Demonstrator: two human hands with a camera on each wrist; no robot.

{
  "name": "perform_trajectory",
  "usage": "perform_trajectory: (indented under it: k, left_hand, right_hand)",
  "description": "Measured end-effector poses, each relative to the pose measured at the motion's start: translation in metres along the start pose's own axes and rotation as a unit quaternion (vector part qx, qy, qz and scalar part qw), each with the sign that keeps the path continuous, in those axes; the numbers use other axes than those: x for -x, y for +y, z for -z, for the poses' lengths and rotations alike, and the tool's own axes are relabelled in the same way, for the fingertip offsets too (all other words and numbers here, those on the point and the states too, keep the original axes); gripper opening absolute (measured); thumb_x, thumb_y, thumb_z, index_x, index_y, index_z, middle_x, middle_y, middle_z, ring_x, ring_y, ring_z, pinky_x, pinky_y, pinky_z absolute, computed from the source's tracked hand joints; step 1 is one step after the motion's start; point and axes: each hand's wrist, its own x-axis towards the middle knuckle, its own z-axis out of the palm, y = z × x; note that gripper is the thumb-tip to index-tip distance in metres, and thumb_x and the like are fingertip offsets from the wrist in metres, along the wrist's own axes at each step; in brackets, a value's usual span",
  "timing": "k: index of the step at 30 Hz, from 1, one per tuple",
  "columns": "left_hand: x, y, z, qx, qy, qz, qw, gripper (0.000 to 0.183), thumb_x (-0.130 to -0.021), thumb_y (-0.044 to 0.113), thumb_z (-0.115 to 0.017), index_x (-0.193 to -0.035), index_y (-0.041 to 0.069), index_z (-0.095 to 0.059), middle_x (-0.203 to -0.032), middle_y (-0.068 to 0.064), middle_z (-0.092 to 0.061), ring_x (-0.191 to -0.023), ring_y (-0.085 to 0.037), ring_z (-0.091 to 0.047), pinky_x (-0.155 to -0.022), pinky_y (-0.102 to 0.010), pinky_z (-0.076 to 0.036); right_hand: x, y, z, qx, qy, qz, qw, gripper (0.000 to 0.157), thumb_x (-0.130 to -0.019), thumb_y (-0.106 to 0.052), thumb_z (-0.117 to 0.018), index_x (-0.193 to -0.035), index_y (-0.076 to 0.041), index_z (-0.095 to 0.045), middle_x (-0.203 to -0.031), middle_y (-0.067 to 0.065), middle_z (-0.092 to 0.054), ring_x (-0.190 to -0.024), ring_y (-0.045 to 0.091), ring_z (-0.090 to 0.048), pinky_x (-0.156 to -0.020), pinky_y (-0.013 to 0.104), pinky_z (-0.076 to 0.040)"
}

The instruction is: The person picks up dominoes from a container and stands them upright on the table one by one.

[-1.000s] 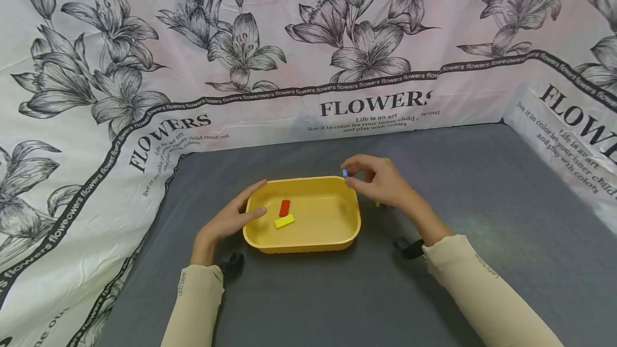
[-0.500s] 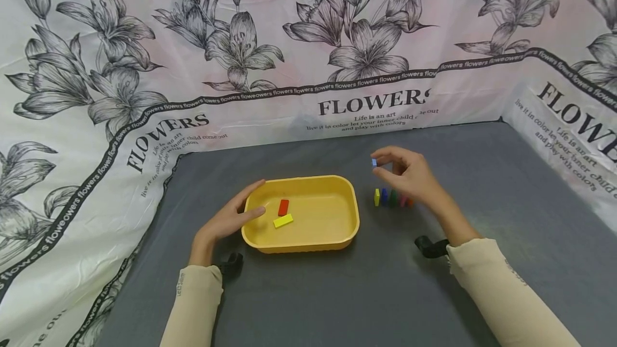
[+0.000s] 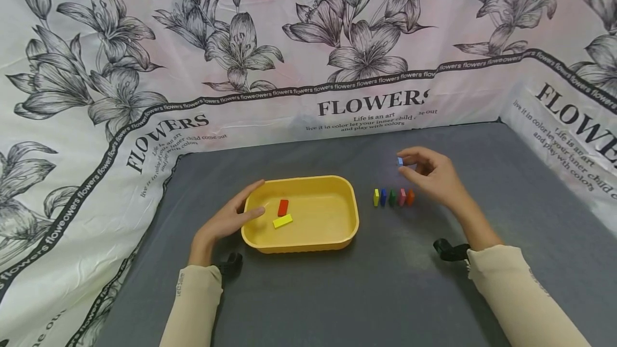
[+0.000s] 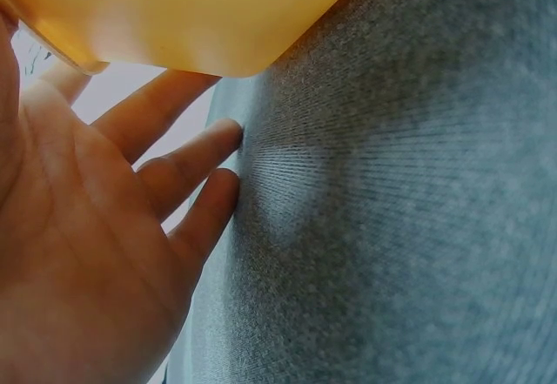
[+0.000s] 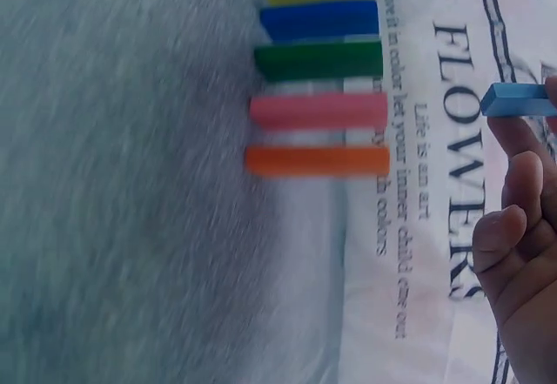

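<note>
My left hand [image 3: 225,222] holds the yellow plastic bin [image 3: 308,242] at its left end, thumb over the rim and the other fingers along the outside. In the left wrist view the outer fingers reach past the bin [image 4: 200,27] down to the cloth. A red domino block [image 3: 283,208] and a yellow domino block [image 3: 282,221] lie flat inside the bin. My right hand [image 3: 436,178] pinches a light blue domino block [image 5: 518,99] between thumb and fingertips, raised above the table. Below and left of it, several domino blocks stand upright in a row, with an orange one [image 3: 410,197] at the right end.
The row also has yellow [image 3: 376,197], blue [image 3: 383,197], green [image 3: 392,197] and pink [image 3: 402,197] domino blocks, with narrow gaps, right of the bin. Dark grey cloth [image 3: 308,299] covers the table. A flower-printed curtain [image 3: 270,117] closes off the back and sides.
My right hand has carried the light blue domino block rightward, from over the bin's right back corner to beyond the row, uncovering the standing blocks. The left hand and the bin stay in place.
</note>
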Motion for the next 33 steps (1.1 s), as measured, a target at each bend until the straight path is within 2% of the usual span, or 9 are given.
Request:
perform_trajectory:
  k: [2,8,11,13,16,21,25,33]
  left_hand:
    - [0.0,0.0,0.0,0.001,-0.001,-0.001,1.0,0.069,-0.101,0.032,-0.064,-0.159,0.04,-0.028,-0.17,0.0,-0.023,-0.15,-0.035,-0.034,-0.121,-0.063,-0.03]
    - [0.0,0.001,0.0,0.001,-0.003,-0.001,1.0,0.069,-0.101,0.031,-0.063,-0.16,0.039,-0.027,-0.17,-0.002,-0.022,-0.15,-0.035,-0.034,-0.121,-0.062,-0.03]
    - [0.0,0.003,0.0,0.003,-0.001,0.002,1.0,0.069,-0.101,0.032,-0.064,-0.159,0.04,-0.028,-0.17,0.0,-0.022,-0.151,-0.035,-0.033,-0.122,-0.063,-0.028]
    - [0.0,0.003,0.0,0.003,-0.001,0.004,1.0,0.069,-0.101,0.032,-0.064,-0.159,0.041,-0.028,-0.17,0.0,-0.022,-0.151,-0.034,-0.032,-0.122,-0.063,-0.027]
    - [0.0,0.003,0.0,0.003,-0.001,0.007,1.0,0.069,-0.1,0.033,-0.064,-0.159,0.041,-0.028,-0.17,0.0,-0.022,-0.152,-0.035,-0.031,-0.122,-0.064,-0.026]
    - [-0.001,0.001,0.0,0.0,0.001,0.008,1.0,0.069,-0.1,0.034,-0.064,-0.159,0.041,-0.028,-0.17,0.0,-0.022,-0.152,-0.035,-0.031,-0.122,-0.065,-0.026]
    - [-0.001,0.0,0.0,0.0,0.001,0.005,1.0,0.069,-0.1,0.034,-0.064,-0.159,0.041,-0.029,-0.17,0.001,-0.022,-0.152,-0.034,-0.031,-0.122,-0.065,-0.025]
    - [-0.001,-0.001,0.0,0.001,0.001,0.003,1.0,0.069,-0.1,0.034,-0.064,-0.159,0.041,-0.029,-0.17,0.001,-0.022,-0.152,-0.034,-0.031,-0.122,-0.065,-0.025]
  right_hand:
    - [0.002,0.007,0.004,0.003,0.006,-0.005,1.0,0.029,-0.095,-0.018,-0.073,-0.124,-0.015,-0.069,-0.109,0.008,-0.075,-0.069,0.011,-0.056,-0.056,0.025,-0.043]
    - [0.014,0.027,0.015,-0.002,0.016,-0.008,1.0,0.03,-0.095,-0.013,-0.072,-0.124,-0.008,-0.068,-0.1,-0.018,-0.07,-0.073,0.008,-0.059,-0.058,0.022,-0.045]
    - [0.019,0.035,0.018,-0.008,0.011,-0.013,1.0,0.03,-0.095,-0.011,-0.072,-0.124,-0.005,-0.067,-0.1,-0.023,-0.068,-0.077,0.003,-0.061,-0.061,0.019,-0.047]
    - [0.022,0.039,0.02,-0.009,0.005,-0.017,1.0,0.031,-0.095,-0.011,-0.071,-0.124,-0.004,-0.066,-0.101,-0.02,-0.069,-0.08,0.001,-0.062,-0.064,0.017,-0.048]
    - [0.026,0.043,0.022,-0.004,-0.011,-0.03,0.999,0.031,-0.096,-0.013,-0.071,-0.125,-0.003,-0.066,-0.106,-0.006,-0.072,-0.084,-0.002,-0.064,-0.065,0.017,-0.05]
    - [0.031,0.047,0.026,0.012,-0.074,-0.065,0.995,0.033,-0.098,-0.019,-0.069,-0.127,-0.004,-0.064,-0.118,0.018,-0.07,-0.091,-0.01,-0.062,-0.069,0.019,-0.053]
    - [0.033,0.049,0.027,0.016,-0.111,-0.08,0.99,0.034,-0.1,-0.02,-0.067,-0.129,-0.003,-0.063,-0.122,0.024,-0.069,-0.093,-0.013,-0.06,-0.072,0.022,-0.055]
    - [0.037,0.051,0.028,0.024,-0.135,-0.102,0.985,0.035,-0.099,-0.023,-0.067,-0.129,-0.005,-0.063,-0.122,0.023,-0.069,-0.088,-0.004,-0.063,-0.066,0.027,-0.052]
